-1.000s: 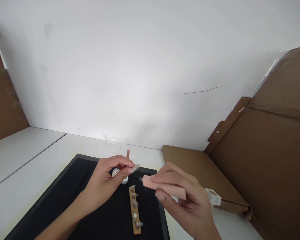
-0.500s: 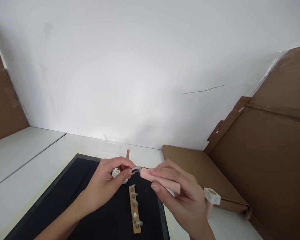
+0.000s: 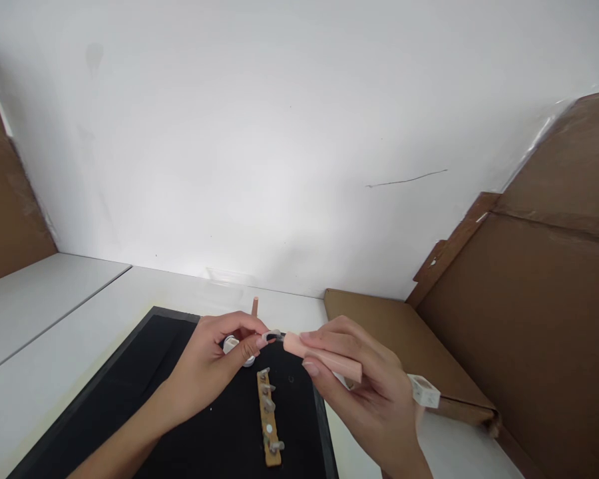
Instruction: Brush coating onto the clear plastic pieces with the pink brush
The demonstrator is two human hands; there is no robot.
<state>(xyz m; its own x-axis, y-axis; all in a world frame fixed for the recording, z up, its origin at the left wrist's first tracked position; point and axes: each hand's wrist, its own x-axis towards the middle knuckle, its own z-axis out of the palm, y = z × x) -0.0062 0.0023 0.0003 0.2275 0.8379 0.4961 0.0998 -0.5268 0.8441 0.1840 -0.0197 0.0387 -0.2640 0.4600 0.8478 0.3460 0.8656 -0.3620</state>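
Observation:
My left hand (image 3: 214, 359) pinches a small clear false nail tip (image 3: 271, 335) between thumb and forefinger. In my right hand (image 3: 369, 386) is a nail polish brush with a pink handle (image 3: 337, 362), held sideways. Its dark bristle end is at the nail tip, and they appear to touch. Below the hands, a yellowish strip (image 3: 268, 416) carries several clear nail tips on a black mat (image 3: 150, 379). A white round container (image 3: 231, 344) is partly hidden behind my left fingers.
A thin pink stick-like thing (image 3: 255, 306) stands behind my left hand. Beside my right hand is a white square-topped object (image 3: 425, 391). A flat cardboard box (image 3: 379, 319) lies at the right, below brown cardboard panels (image 3: 539, 286). The white wall (image 3: 259, 146) rises behind.
The brush handle has shifted slightly to the right and down with my right hand, showing more of its dark end. My left hand has barely moved and still pinches the nail tip.

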